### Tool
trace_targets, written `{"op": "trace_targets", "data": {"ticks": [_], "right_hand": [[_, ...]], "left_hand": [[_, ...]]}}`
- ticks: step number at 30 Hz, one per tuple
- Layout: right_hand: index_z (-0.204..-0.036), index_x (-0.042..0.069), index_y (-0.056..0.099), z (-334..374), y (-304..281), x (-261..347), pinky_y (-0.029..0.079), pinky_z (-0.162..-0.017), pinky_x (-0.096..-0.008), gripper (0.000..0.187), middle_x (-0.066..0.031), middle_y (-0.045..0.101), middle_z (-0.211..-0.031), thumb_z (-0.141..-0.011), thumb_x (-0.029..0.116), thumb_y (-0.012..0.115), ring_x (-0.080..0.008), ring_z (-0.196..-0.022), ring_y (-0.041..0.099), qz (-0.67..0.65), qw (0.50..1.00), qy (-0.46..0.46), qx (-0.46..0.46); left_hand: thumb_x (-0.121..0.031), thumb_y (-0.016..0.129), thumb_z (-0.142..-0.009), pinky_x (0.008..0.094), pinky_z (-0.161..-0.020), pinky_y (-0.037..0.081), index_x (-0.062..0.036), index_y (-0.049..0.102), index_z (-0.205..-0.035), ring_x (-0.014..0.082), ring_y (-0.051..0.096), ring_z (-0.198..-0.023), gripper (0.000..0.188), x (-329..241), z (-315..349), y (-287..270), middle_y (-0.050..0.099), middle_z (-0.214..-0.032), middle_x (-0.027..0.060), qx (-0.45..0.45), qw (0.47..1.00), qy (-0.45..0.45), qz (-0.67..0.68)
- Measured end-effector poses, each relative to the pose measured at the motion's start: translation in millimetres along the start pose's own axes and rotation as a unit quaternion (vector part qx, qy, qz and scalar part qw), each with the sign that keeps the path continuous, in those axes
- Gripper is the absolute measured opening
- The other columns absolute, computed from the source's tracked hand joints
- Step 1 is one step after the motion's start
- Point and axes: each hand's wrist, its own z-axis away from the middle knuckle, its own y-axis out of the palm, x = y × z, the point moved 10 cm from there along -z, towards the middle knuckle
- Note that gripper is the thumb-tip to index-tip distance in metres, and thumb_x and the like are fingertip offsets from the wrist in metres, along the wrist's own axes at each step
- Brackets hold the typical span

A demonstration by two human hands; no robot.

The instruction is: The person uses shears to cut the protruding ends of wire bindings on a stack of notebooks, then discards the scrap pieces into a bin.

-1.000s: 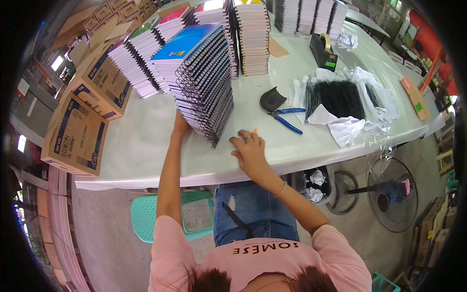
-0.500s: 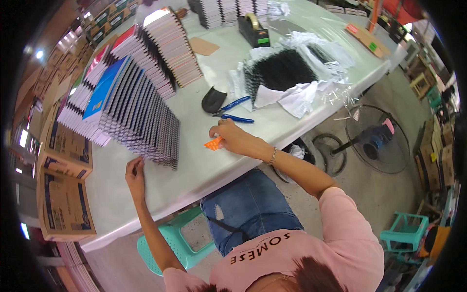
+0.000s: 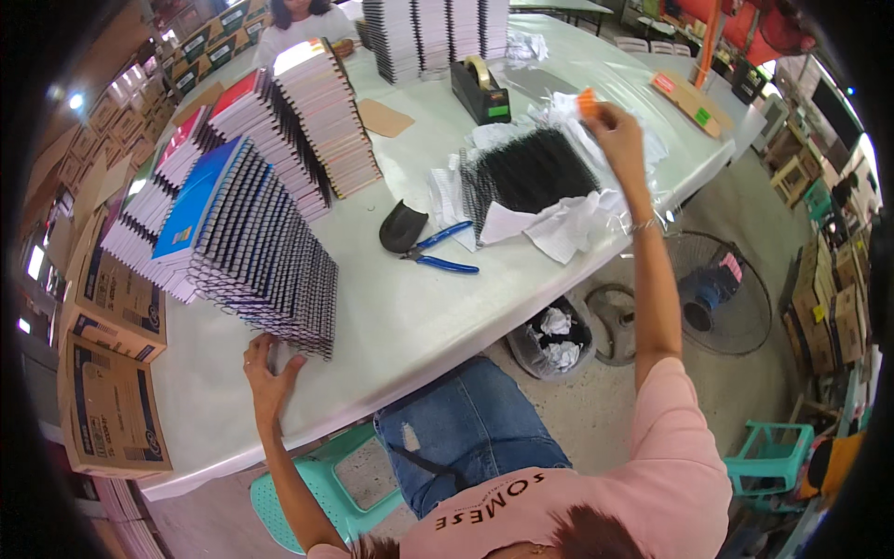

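Observation:
My right hand [image 3: 616, 140] is stretched out over the far right of the table, pinching a small orange piece [image 3: 587, 102] above crumpled white paper [image 3: 549, 228]. Below it, black wire binding combs [image 3: 540, 172] lie in a heap on that paper. My left hand [image 3: 270, 377] has thumb and fingers spread at the near foot of a tall stack of spiral notebooks [image 3: 270, 252] with a blue cover on top. Whether its fingertips touch the lowest notebook, I cannot tell. Blue-handled pliers [image 3: 442, 265] lie opened beside a black curved piece [image 3: 403, 228] on the table.
More notebook stacks [image 3: 326, 116] stand behind the blue-covered one. A tape dispenser [image 3: 480, 93] sits near the back. Cartons [image 3: 116, 405] flank the table's left side. A fan [image 3: 712, 293] and a waste bin [image 3: 551, 340] stand on the floor. Another person [image 3: 303, 28] is across the table.
My right hand has moved from beside the pliers, far and to the right, with the orange piece. My left fingers have spread at the notebook stack's foot. The whole view has shifted slightly.

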Motion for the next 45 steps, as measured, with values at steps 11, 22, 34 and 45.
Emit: {"op": "trace_targets", "data": {"ticks": [11,22,34,45], "right_hand": [[-0.135,0.004,0.056,-7.6,37.2,-49.4,0.052,-0.09,-0.0453,0.065,-0.0268,0.055,-0.127,-0.08,0.029,0.08,-0.0348,-0.111,0.06,0.122,0.99,-0.042,0.063],[-0.143,0.005,0.047,178.3,212.8,157.9,0.042,-0.104,-0.0461,0.085,-0.027,0.056,-0.128,-0.076,0.042,0.084,-0.0436,-0.123,0.049,-0.003,0.86,-0.164,0.484],[-0.141,0.012,0.04,195.5,206.8,141.8,0.033,-0.103,-0.0559,0.072,-0.0187,0.053,-0.131,-0.077,0.024,0.073,-0.0385,-0.125,0.048,0.032,0.87,-0.135,0.473],[-0.133,0.011,0.052,194.3,198.4,159.7,0.043,-0.104,-0.062,0.049,-0.0219,0.057,-0.133,-0.102,0.048,0.053,-0.0317,-0.122,0.057,-0.631,0.503,0.374,0.457]], "left_hand": [[-0.066,0.085,-0.058,0.0519,-0.118,0.021,0.0083,0.007,-0.156,0.0419,0.038,-0.137,0.146,-54.0,16.3,46.3,0.038,-0.147,0.0331,-0.066,0.993,-0.073,-0.069],[-0.053,0.077,-0.079,0.0523,-0.119,0.019,0.0076,-0.007,-0.155,0.041,0.037,-0.141,0.129,-69.0,18.0,39.4,0.035,-0.151,0.0335,-0.168,0.982,-0.069,-0.053],[-0.056,0.079,-0.075,0.0547,-0.118,0.02,0.0006,-0.007,-0.158,0.0406,0.043,-0.137,0.132,-41.5,5.9,23.6,0.044,-0.145,0.0309,-0.119,0.992,-0.031,-0.004],[-0.04,0.072,-0.091,0.0493,-0.113,0.034,-0.0064,-0.002,-0.161,0.0381,0.042,-0.137,0.106,-48.5,31.6,-30.7,0.038,-0.149,0.0284,-0.142,0.963,-0.038,0.226]]}}
